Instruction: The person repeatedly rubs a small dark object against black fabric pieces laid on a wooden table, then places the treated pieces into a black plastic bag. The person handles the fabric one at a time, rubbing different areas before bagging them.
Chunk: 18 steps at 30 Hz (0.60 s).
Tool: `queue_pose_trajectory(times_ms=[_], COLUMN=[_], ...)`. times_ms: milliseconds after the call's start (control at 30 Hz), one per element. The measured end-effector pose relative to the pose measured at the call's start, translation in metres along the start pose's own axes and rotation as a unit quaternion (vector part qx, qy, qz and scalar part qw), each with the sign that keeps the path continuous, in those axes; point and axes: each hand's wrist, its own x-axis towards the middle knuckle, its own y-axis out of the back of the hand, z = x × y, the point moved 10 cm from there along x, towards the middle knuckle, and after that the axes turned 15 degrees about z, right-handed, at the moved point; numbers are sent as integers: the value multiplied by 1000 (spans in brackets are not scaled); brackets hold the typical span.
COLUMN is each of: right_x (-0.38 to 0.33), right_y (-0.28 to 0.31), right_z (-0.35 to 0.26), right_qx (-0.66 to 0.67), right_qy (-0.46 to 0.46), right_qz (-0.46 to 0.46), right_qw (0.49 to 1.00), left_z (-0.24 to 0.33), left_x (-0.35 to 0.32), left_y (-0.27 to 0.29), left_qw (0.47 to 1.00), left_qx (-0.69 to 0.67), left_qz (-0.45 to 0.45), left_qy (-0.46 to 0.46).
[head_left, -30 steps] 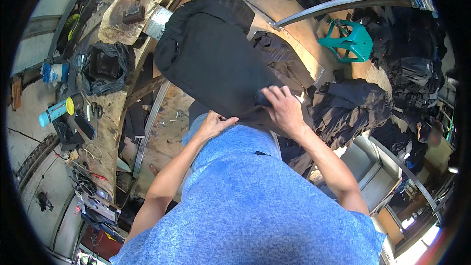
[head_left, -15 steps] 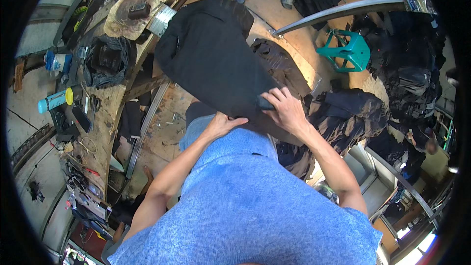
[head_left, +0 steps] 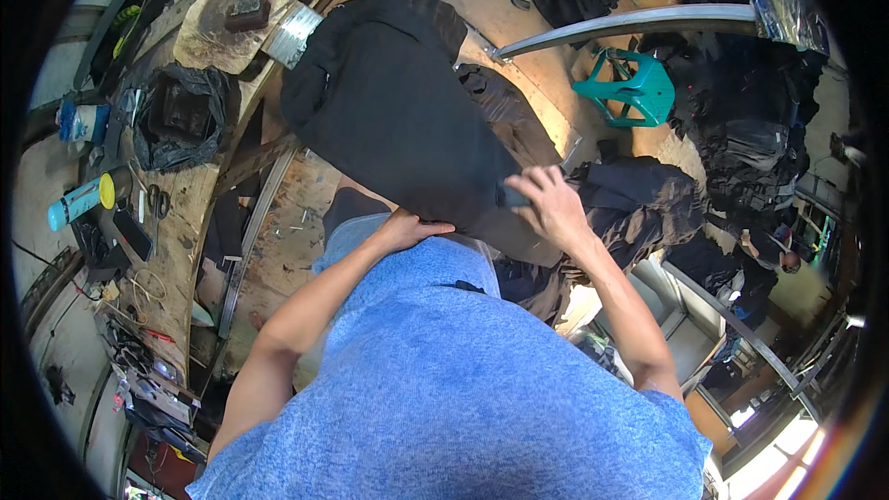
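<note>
A large piece of black cloth (head_left: pixel 389 102) stretches in front of me from my lap to the workbench, covering whatever supports it. My left hand (head_left: pixel 407 231) grips its near edge, thumb along the top and the other fingers mostly hidden. At the cloth's right side, my right hand (head_left: pixel 553 210) has its fingers bent around a small dark block (head_left: pixel 508 193) against the cloth. The fingertips are slightly blurred, and the block's exact kind does not show.
Along the left runs a wooden workbench (head_left: pixel 192 250) with a black-bag-lined container (head_left: pixel 182 118), scissors (head_left: pixel 162 203), a phone (head_left: pixel 133 233) and a light-blue bottle (head_left: pixel 74 205). A metal bar (head_left: pixel 630 21) and a green stool (head_left: pixel 632 88) stand beyond, right. Dark cloth heaps (head_left: pixel 639 204) lie at right.
My right hand has shifted slightly right along the cloth together with the small dark block. My left hand keeps its grip on the edge. The whole view has shifted a little.
</note>
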Motion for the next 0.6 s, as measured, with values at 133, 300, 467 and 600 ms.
queue_pose_trajectory(times_ms=[133, 300, 467, 600], right_x=[79, 223, 403, 535], right_y=[39, 78, 48, -15], right_z=[-3, -111, -256, -341], right_qx=[24, 105, 107, -33], right_qy=[-66, -9, 179, 255], right_qz=[146, 282, 345, 258], right_qw=[987, 954, 915, 931], left_z=[-23, -78, -142, -211], left_x=[0, 21, -39, -108], left_y=[-1, 89, 217, 265], left_qw=[984, 997, 959, 906], left_qx=[97, 78, 32, 27], left_qz=[-146, 23, 281, 407], left_qy=[30, 12, 30, 117])
